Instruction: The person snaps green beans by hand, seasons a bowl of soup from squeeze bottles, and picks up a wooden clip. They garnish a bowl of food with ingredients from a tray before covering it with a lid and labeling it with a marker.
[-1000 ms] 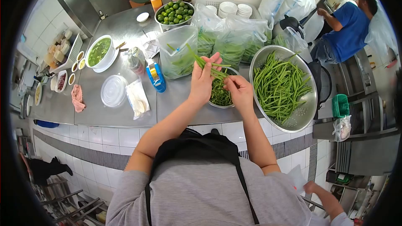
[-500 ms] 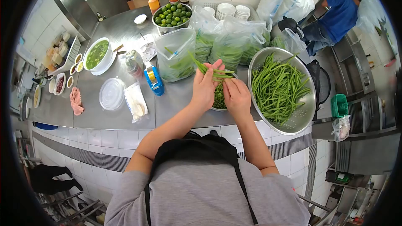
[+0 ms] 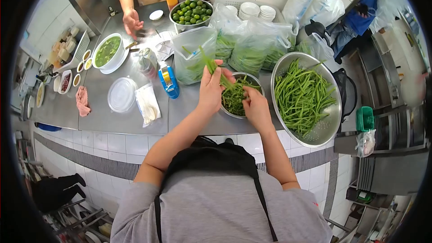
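My left hand (image 3: 210,91) is closed round a small bunch of green beans (image 3: 208,63), which stick up past the fingers, tilted to the left. Below and to the right of it stands a steel bowl (image 3: 235,116) of green bean trimmings (image 3: 233,101). My right hand (image 3: 256,106) is over this bowl's right side with thumb and fingers pinched together; whatever is between them is too small to make out. Close by on the right, a large perforated steel colander (image 3: 330,126) holds many green beans (image 3: 302,96).
Plastic bags of green beans (image 3: 247,56) stand behind my hands. A bowl of limes (image 3: 191,14), a blue tape dispenser (image 3: 168,81), a plastic lid (image 3: 121,95) and a soup bowl (image 3: 108,54) are on the steel counter (image 3: 191,112). Across it, another person's hand (image 3: 132,21) reaches in.
My right hand has moved away from the bean bunch, down over the trimmings bowl. My left hand has shifted slightly left. The other person's hand has come forward over the counter.
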Demonstrator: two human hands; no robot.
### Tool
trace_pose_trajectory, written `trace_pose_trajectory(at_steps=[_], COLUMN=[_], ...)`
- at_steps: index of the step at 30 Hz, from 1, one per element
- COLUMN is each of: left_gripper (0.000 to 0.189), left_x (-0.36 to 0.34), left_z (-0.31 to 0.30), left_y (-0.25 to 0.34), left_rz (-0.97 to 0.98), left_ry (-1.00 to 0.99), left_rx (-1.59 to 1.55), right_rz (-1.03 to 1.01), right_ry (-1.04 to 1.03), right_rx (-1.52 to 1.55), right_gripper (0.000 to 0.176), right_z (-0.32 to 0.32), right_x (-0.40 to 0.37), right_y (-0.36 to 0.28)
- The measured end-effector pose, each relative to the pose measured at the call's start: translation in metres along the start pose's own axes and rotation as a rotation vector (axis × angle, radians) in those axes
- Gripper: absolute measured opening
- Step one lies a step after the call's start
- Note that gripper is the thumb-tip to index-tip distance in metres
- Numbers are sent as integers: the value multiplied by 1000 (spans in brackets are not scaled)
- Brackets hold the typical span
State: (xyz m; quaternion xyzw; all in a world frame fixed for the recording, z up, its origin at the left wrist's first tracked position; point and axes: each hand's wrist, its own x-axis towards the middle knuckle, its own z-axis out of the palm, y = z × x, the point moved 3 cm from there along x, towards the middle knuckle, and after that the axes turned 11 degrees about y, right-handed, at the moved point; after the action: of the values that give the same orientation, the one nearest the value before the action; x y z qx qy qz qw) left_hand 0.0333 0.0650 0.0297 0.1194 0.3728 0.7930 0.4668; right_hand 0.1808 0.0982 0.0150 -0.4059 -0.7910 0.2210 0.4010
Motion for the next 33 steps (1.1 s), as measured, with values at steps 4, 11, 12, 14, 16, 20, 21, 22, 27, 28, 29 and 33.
trace_pose_trajectory(at_steps=[4,11,12,14,16,20,21,22,27,28,29,33], left_gripper=[28,64,70,75,71,22,22,18,22,25,28,34], left_x=[2,-25,-24,-20,-15,10,18,34,72,70,67,64], left_z=[-5,36,37,33,28,8,5,-4,-44,-44,-44,-20], left_y=[1,19,27,40,67,136,143,144,133,133,132,140], left_rz=[186,140,215,299,766,1372,1377,1034,872,891,903,763], left_ry=[-74,-465,-452,-431,-320,240,247,248,156,94,33,85], left_rx=[614,1484,1427,1368,976,1486,1484,1566,1494,1461,1427,1527], right_rz=[-38,726,715,728,592,48,-91,-97,-331,-331,-455,-559], right_ry=[5,-120,-140,23,122,42,-6,-13,-627,-636,-755,-889], right_rx=[-44,1332,1332,1381,1409,1349,1236,1237,397,394,-83,-769], right_gripper=[25,38,38,33,30,20,19,19,24,24,24,40], right_z=[-1,34,40,48,47,52,56,65,121,120,123,94], right_x=[-4,17,22,38,70,144,155,160,164,166,164,162], right_y=[3,-38,-44,-50,-64,-98,-112,-118,-103,-104,-100,-135])
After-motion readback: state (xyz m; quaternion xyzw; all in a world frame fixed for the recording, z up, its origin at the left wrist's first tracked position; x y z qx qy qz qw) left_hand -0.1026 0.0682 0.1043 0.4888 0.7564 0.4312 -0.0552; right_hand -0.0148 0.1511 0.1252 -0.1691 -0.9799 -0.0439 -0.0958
